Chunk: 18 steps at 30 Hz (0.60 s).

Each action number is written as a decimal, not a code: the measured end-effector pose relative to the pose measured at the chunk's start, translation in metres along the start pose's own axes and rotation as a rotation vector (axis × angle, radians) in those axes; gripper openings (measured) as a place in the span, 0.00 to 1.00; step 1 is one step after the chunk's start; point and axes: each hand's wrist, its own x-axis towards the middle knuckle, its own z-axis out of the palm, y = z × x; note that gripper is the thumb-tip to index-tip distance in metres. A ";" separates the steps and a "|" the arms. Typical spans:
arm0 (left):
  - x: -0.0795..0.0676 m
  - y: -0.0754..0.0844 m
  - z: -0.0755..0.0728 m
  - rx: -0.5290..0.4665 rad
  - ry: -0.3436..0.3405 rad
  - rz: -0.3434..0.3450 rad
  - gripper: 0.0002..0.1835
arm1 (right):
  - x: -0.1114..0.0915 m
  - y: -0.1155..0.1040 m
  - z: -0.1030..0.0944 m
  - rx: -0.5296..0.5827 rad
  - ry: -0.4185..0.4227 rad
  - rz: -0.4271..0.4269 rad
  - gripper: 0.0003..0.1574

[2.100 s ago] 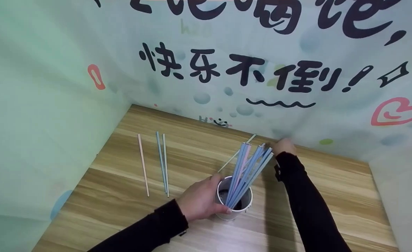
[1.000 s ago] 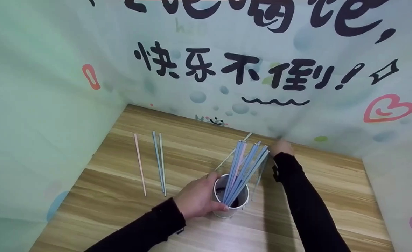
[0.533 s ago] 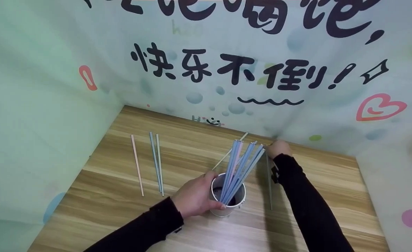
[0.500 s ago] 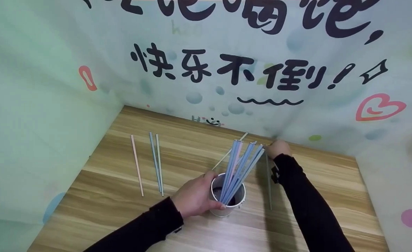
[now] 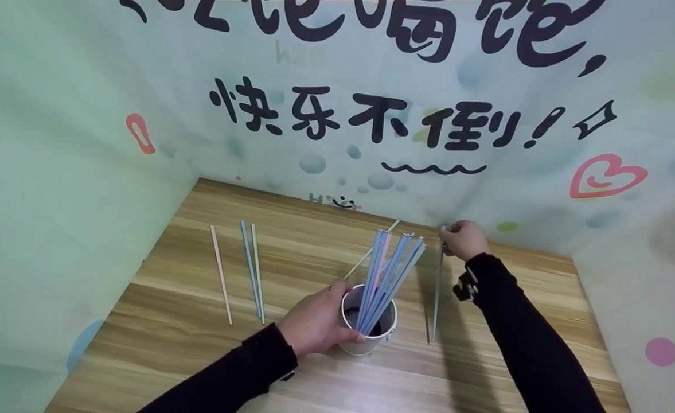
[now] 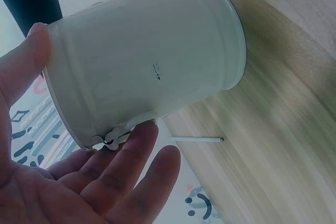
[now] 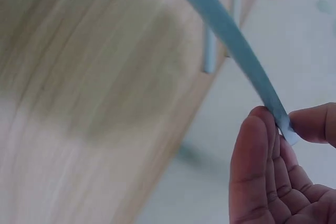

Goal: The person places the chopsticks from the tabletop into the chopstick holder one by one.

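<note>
My left hand (image 5: 318, 319) grips a small white metal bucket (image 6: 152, 51) by its side, thumb near the rim and fingers round the wall. Several blue, pink and pale green chopsticks (image 5: 384, 281) lean inside it, thick ends up. To the right of the bucket my right hand (image 5: 464, 238) pinches the thick top end of a pale blue-green chopstick (image 7: 231, 35) between thumb and fingers. Its thin end points down towards the front; I cannot tell if it touches the table. Behind the bucket lies another pale green chopstick (image 5: 360, 263), partly hidden by the chopsticks in the bucket.
On the left of the wooden table (image 5: 165, 321) lie a pink chopstick (image 5: 221, 272) and, apart from it, a blue one (image 5: 250, 267) close beside a pale green one (image 5: 258, 281). Printed cloth walls (image 5: 337, 149) border the table at the back and both sides.
The right hand, partly behind the chopsticks before, has shifted right into plain view, and the chopstick it pinches now shows along its length. The left hand keeps its grip on the bucket.
</note>
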 end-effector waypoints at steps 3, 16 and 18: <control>0.000 0.000 -0.001 -0.007 0.000 -0.004 0.47 | -0.008 -0.004 -0.009 0.052 0.021 -0.019 0.14; 0.001 0.001 -0.001 -0.022 -0.005 -0.001 0.47 | -0.039 -0.025 -0.056 0.241 0.124 -0.074 0.17; 0.001 0.001 -0.002 -0.020 -0.002 0.006 0.47 | -0.043 -0.029 -0.063 0.279 0.135 -0.090 0.16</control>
